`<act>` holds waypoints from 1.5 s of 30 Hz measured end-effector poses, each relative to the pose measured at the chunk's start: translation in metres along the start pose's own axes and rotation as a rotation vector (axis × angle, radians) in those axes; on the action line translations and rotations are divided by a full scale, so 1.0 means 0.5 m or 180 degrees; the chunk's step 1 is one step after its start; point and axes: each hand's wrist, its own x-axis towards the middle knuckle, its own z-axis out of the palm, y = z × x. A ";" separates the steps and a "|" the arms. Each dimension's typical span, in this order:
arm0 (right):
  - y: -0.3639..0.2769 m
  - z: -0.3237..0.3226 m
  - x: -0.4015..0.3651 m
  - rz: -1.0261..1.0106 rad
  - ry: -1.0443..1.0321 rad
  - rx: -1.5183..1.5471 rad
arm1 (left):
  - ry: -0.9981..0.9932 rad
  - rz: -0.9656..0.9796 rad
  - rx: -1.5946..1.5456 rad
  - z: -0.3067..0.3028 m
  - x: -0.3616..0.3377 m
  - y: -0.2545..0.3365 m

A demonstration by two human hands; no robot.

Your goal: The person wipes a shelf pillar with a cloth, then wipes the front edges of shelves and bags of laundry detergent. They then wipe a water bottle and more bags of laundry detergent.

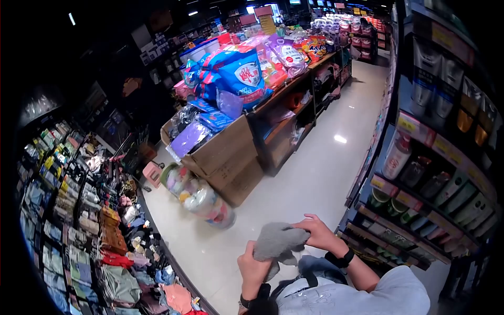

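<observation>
A grey cloth (281, 240), bunched and folded over, is stretched between my two hands in front of my body. My left hand (253, 266) is closed around its left side. At the upper right edge of the cloth, my right hand (319, 231) pinches it with the fingers. Part of the cloth hangs down between the hands. Its exact kind cannot be made out.
A cardboard box (226, 157) of packaged goods stands ahead, beside large blue bags (241, 73) on a display. Clear-wrapped rolls (202, 202) sit on the floor. Shelves of bottles and tubes (436, 178) rise on the right; hanging clothing and packets (105, 231) line the left.
</observation>
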 end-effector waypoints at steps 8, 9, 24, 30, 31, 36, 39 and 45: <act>0.125 -0.087 0.289 -0.0006 0.0676 -0.0184 | -0.0722 0.0095 -0.0031 0.071 0.350 -0.053; 0.146 -0.091 0.323 0.0005 0.0687 -0.0251 | -0.0630 0.0330 -0.0085 0.091 0.392 -0.065; 0.376 -0.219 0.900 0.0042 0.1337 -0.0825 | -0.1984 0.0293 -0.0327 0.240 1.113 -0.205; 0.498 -0.241 1.000 0.0628 0.1755 -0.0694 | -0.2194 0.0658 -0.0168 0.323 1.322 -0.174; 0.530 -0.244 1.021 0.0691 0.1776 -0.0560 | -0.2164 0.0743 -0.0109 0.344 1.361 -0.179; 0.698 -0.292 1.189 0.0440 0.1734 -0.0130 | -0.1296 0.0841 0.0469 0.421 1.519 -0.154; 0.771 -0.363 1.358 -0.0358 0.1820 -0.0179 | -0.0409 0.0984 0.0785 0.433 1.632 -0.090; 0.818 -0.493 1.691 -0.2265 0.2226 -0.0576 | 0.2056 0.1670 0.1165 0.458 1.845 0.048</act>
